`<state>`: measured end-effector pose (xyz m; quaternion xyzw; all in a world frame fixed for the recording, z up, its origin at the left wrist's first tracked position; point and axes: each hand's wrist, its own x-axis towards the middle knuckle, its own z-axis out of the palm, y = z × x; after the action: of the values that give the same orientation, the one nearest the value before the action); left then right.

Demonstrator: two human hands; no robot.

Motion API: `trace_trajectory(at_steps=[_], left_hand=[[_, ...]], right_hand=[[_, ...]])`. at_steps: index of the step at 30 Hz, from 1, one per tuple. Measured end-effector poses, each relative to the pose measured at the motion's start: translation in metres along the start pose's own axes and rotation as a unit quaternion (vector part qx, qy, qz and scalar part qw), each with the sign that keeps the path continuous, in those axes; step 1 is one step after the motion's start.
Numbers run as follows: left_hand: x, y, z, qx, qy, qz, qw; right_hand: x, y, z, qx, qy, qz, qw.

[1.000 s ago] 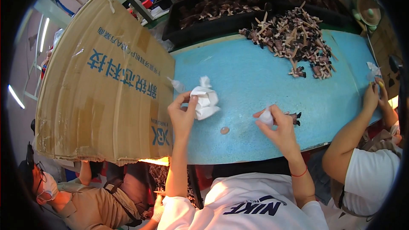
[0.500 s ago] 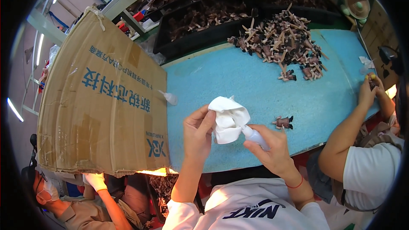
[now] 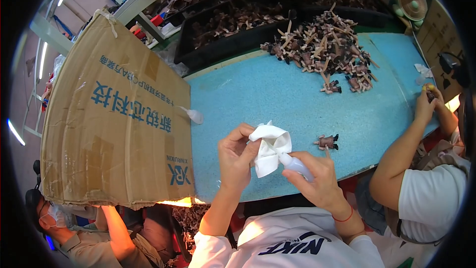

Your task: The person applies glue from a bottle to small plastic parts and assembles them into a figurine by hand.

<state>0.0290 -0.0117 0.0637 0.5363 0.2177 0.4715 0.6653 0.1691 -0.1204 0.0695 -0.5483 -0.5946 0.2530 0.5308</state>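
My left hand [image 3: 239, 155] pinches a bunched white cloth [image 3: 270, 145] above the blue tabletop. In my right hand [image 3: 317, 178] is a small translucent squeeze bottle [image 3: 297, 167], its nozzle end against the cloth; the tip is partly hidden in the folds. Just beyond that hand a small brown-clothed figure [image 3: 326, 142] lies flat on the table. A second squeeze bottle [image 3: 195, 116] lies by the cardboard on the left, its long thin spout toward the board.
An upright cardboard sheet [image 3: 139, 134] walls off the left. A heap of figures [image 3: 325, 49] lies at the far right, with black bins [image 3: 238, 34] behind. On the right, a co-worker's hands [image 3: 429, 103] hold a small item. A fan [image 3: 411, 2] stands back right.
The cloth and both hands have shifted slightly right and nearer to me. The cloth's folds have changed shape, and its lower edge hangs differently. The bottle stays against it.
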Motion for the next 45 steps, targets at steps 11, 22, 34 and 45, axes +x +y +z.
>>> trace_trajectory(at_steps=[11,22,34,45], left_hand=[[0.009,0.021,-0.01,-0.031,0.068,-0.012,0.997],[-0.007,0.016,0.005,0.009,-0.017,-0.035,0.999],[-0.006,0.014,0.01,-0.044,-0.025,-0.015,0.999],[0.0,0.034,-0.001,0.176,-0.081,0.052,0.98]], right_hand=[[-0.018,-0.009,-0.017,0.164,-0.03,0.128,0.978],[-0.014,-0.004,-0.012,0.224,-0.021,0.126,0.966],[-0.017,-0.003,-0.007,0.196,-0.036,0.139,0.97],[-0.019,-0.007,-0.015,-0.004,0.008,-0.016,1.0]])
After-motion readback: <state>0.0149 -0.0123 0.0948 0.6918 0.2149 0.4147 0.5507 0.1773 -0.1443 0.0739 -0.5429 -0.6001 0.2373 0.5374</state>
